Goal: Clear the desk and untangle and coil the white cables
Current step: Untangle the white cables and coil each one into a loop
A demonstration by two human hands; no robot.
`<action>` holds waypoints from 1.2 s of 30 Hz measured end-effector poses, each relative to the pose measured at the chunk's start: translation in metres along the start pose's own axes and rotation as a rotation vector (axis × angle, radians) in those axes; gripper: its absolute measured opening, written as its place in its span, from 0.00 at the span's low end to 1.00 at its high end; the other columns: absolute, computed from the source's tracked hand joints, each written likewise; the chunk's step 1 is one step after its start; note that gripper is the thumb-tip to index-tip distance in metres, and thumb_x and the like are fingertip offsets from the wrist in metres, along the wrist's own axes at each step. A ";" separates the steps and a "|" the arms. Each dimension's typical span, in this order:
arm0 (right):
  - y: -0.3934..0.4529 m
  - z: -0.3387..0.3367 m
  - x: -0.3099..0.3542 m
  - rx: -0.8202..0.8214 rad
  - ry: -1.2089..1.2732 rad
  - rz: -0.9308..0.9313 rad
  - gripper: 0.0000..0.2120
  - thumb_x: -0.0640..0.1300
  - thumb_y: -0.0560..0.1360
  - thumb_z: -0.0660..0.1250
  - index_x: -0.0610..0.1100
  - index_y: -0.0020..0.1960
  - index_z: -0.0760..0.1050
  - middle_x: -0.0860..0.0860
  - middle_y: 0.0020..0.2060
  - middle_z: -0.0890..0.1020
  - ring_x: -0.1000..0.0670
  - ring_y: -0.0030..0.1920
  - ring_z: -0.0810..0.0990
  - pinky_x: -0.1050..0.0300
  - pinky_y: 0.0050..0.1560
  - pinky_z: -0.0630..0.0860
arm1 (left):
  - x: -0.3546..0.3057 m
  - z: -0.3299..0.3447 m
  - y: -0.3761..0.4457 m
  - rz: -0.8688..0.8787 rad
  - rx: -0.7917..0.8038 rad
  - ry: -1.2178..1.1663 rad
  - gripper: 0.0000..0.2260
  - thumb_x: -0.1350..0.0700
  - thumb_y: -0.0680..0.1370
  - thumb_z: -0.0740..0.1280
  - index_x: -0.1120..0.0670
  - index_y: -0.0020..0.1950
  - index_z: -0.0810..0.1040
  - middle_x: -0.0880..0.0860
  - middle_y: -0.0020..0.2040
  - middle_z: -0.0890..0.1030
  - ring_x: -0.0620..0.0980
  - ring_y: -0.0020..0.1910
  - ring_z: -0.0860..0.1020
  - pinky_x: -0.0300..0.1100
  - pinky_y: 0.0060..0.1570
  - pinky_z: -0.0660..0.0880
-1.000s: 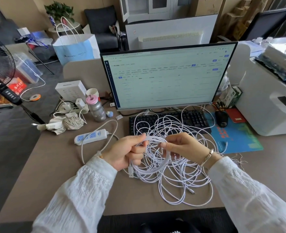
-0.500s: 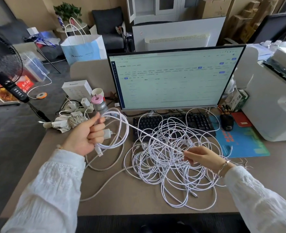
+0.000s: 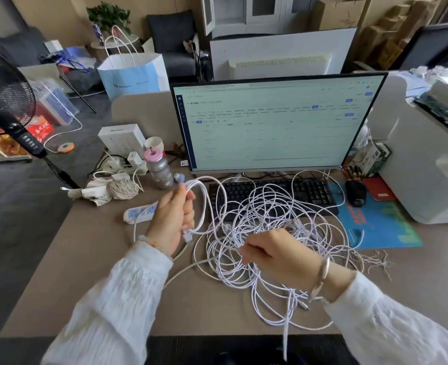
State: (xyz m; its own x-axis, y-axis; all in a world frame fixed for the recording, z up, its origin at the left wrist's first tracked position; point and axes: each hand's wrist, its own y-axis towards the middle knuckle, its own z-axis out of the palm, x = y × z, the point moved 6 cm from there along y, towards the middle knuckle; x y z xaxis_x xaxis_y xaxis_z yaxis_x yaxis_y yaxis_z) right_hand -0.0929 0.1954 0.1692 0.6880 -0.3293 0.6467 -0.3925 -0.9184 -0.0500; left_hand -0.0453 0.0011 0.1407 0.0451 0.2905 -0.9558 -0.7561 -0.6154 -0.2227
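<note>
In the head view, the left hand (image 3: 174, 217) is raised over the desk (image 3: 67, 259) and its fingers are curled around a small coil (image 3: 204, 204) of white cable, with a plug end hanging just below the hand. The right hand (image 3: 275, 255) is lower and nearer to the person, and its fingers pinch one strand at the near left edge of the tangle of white cables (image 3: 278, 233). This tangle lies on the desk in front of the monitor (image 3: 273, 122) and covers part of the black keyboard (image 3: 270, 192). Some loops reach the near edge of the desk, and one cable end hangs over it. A power strip (image 3: 138, 213) lies just left of the left hand. Behind it stands a bottle (image 3: 158, 169) with a pink cap. A black mouse (image 3: 355, 193) rests on the blue mat (image 3: 375, 225) at the right.
</note>
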 end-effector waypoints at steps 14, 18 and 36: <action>0.028 -0.036 0.006 -0.248 0.164 0.059 0.18 0.49 0.80 0.62 0.39 0.37 0.79 0.58 0.19 0.71 0.56 0.22 0.67 0.67 0.25 0.61 | 0.019 0.059 -0.046 -0.336 0.416 0.049 0.17 0.51 0.83 0.56 0.55 0.35 0.67 0.49 0.21 0.60 0.44 0.17 0.57 0.32 0.18 0.56; 0.021 -0.048 -0.016 -0.423 0.098 0.113 0.17 0.58 0.68 0.73 0.45 0.43 0.74 0.55 0.29 0.76 0.59 0.24 0.69 0.67 0.28 0.65 | 0.022 0.064 -0.054 -0.607 0.566 -0.097 0.13 0.50 0.78 0.58 0.54 0.35 0.67 0.45 0.20 0.58 0.39 0.16 0.56 0.31 0.18 0.48; 0.015 -0.012 -0.063 -0.099 0.636 0.183 0.15 0.55 0.72 0.69 0.42 0.42 0.79 0.44 0.32 0.83 0.54 0.23 0.69 0.65 0.23 0.65 | 0.021 0.059 -0.043 -0.511 0.514 -0.143 0.13 0.49 0.78 0.60 0.54 0.37 0.69 0.44 0.23 0.57 0.39 0.18 0.55 0.33 0.19 0.50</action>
State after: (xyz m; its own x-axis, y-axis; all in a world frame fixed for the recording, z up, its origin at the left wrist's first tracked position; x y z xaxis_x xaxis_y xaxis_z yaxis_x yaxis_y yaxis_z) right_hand -0.1488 0.2053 0.1366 0.1229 -0.2568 0.9586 -0.5442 -0.8252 -0.1513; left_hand -0.0504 0.0766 0.1417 0.4143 0.5635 -0.7148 -0.8757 0.0327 -0.4818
